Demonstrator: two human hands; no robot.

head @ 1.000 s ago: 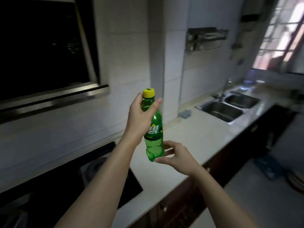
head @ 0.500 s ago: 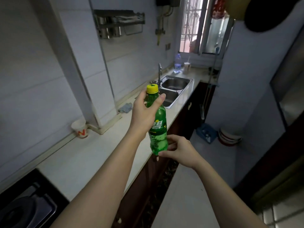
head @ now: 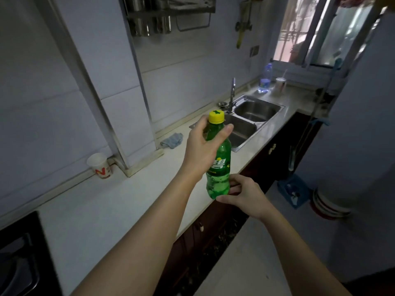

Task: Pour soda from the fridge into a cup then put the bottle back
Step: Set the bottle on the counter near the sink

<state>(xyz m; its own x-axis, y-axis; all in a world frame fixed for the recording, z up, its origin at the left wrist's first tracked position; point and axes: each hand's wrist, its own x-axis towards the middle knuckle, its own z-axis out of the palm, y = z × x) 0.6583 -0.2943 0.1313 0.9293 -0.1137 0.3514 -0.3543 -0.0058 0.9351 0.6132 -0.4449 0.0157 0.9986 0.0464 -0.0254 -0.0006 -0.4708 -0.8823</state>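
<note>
A green soda bottle (head: 219,167) with a yellow cap (head: 216,116) is held upright in the air above the counter's front edge. My left hand (head: 202,149) grips its neck and upper body from the left. My right hand (head: 242,192) holds the bottle's base from the right, thumb and fingers curled around it. A white paper cup (head: 99,165) with red print stands on the white counter (head: 119,206) against the wall, to the left of the bottle. The cap is on the bottle.
A double steel sink (head: 249,121) with a tap (head: 232,95) lies further along the counter. A blue cloth (head: 172,140) lies by the wall. A water bottle (head: 265,79) and a second cup (head: 280,84) stand by the window. A black stove (head: 19,257) is at the lower left.
My view has swung right along the counter, from the stove toward the sink and window. Both hands keep the same hold on the bottle, which stays upright.
</note>
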